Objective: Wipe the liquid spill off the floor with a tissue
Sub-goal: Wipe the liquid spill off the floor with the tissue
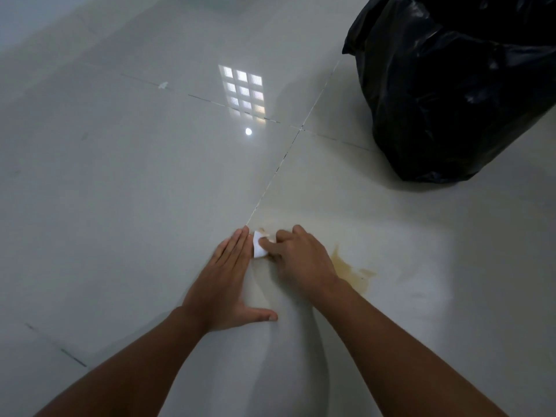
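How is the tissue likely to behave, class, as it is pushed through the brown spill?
The tissue, folded small under the right hand, probably crumples rather than staying stiff. Its edge already looks stained, so it likely goes limp and may tear. On the glossy floor it should slide easily toward the spill.

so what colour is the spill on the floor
Yellowish brown spill on pale floor, seen in the head view.

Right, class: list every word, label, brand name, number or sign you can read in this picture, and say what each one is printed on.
There is none to read.
Black bin bag: plain, no print visible.
Tissue under the right hand: white, stained, no lettering.
Tiled floor: only grout lines, a window reflection and the brownish spill.
Left hand: bare, nothing written.
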`<action>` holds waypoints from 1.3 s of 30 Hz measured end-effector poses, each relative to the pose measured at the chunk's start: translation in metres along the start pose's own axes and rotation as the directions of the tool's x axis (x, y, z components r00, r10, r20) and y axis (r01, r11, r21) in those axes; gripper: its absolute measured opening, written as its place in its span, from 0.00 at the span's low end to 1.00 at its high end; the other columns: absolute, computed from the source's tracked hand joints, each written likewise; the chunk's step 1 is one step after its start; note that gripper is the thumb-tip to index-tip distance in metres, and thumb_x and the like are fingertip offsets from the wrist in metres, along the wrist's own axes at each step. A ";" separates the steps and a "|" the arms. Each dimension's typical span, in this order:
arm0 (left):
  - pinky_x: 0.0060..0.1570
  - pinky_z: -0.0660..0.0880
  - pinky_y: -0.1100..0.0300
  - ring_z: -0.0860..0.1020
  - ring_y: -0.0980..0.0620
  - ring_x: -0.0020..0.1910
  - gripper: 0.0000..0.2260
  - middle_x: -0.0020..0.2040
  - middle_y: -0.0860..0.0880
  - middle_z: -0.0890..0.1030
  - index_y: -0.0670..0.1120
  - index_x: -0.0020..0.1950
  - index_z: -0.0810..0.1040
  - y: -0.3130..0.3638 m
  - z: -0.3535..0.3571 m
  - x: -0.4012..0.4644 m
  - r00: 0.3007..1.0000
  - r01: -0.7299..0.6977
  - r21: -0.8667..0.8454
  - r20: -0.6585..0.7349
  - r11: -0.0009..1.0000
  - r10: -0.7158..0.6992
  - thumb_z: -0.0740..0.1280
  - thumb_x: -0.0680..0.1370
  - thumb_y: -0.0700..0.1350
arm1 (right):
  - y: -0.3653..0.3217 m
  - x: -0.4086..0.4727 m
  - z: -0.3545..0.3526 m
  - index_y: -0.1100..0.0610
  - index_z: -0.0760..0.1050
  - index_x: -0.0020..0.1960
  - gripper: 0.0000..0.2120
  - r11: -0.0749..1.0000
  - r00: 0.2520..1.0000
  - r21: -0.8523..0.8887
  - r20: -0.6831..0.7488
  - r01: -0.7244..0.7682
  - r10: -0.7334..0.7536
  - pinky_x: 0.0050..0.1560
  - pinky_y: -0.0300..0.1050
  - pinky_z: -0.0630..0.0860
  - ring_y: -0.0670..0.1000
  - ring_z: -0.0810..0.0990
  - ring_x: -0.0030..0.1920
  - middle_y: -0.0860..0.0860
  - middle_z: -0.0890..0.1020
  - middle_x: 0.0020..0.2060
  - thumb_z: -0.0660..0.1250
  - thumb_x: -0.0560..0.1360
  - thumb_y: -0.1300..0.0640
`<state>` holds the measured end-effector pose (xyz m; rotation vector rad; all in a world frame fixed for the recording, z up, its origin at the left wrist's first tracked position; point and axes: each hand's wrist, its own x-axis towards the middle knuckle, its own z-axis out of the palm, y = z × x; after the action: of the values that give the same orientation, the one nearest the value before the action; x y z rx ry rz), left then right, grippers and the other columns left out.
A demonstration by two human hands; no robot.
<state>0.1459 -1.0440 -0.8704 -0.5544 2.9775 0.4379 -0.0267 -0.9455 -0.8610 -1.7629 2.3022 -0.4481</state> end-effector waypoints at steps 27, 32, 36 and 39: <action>0.81 0.41 0.47 0.34 0.45 0.81 0.67 0.82 0.39 0.37 0.37 0.81 0.42 0.001 -0.004 -0.004 0.989 -0.075 0.162 0.137 0.984 0.053 0.54 0.61 0.86 | -0.007 -0.043 -0.007 0.48 0.75 0.67 0.22 0.993 0.992 -0.011 0.054 0.114 -0.113 0.37 0.45 0.58 0.56 0.73 0.42 0.51 0.76 0.41 0.63 0.74 0.61; 0.80 0.38 0.48 0.31 0.47 0.80 0.67 0.81 0.40 0.33 0.38 0.80 0.36 0.000 -0.004 -0.004 0.990 -0.075 0.150 0.133 0.986 0.055 0.52 0.61 0.87 | -0.006 -0.084 -0.015 0.48 0.77 0.64 0.25 0.972 0.967 -0.049 0.128 0.229 -0.221 0.31 0.45 0.64 0.55 0.74 0.37 0.50 0.76 0.37 0.70 0.68 0.64; 0.79 0.34 0.51 0.29 0.48 0.80 0.67 0.80 0.41 0.31 0.39 0.79 0.33 0.001 -0.004 -0.007 0.990 -0.075 0.113 0.124 0.991 0.061 0.52 0.61 0.87 | 0.021 -0.116 -0.027 0.48 0.79 0.62 0.23 0.948 0.948 -0.050 0.068 0.316 -0.312 0.30 0.43 0.71 0.55 0.78 0.39 0.50 0.78 0.38 0.71 0.68 0.62; 0.78 0.32 0.56 0.31 0.50 0.80 0.66 0.82 0.42 0.35 0.39 0.80 0.37 0.005 -0.004 -0.014 0.990 -0.098 0.081 0.112 0.992 0.089 0.56 0.63 0.85 | 0.042 -0.121 -0.042 0.44 0.76 0.63 0.18 0.991 0.991 0.006 -0.027 0.134 -0.134 0.35 0.41 0.68 0.52 0.76 0.42 0.49 0.75 0.41 0.61 0.74 0.50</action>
<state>0.1574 -1.0358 -0.8634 -0.3716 2.9107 0.3327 -0.0470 -0.8142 -0.8390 -1.9267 2.2045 -0.5057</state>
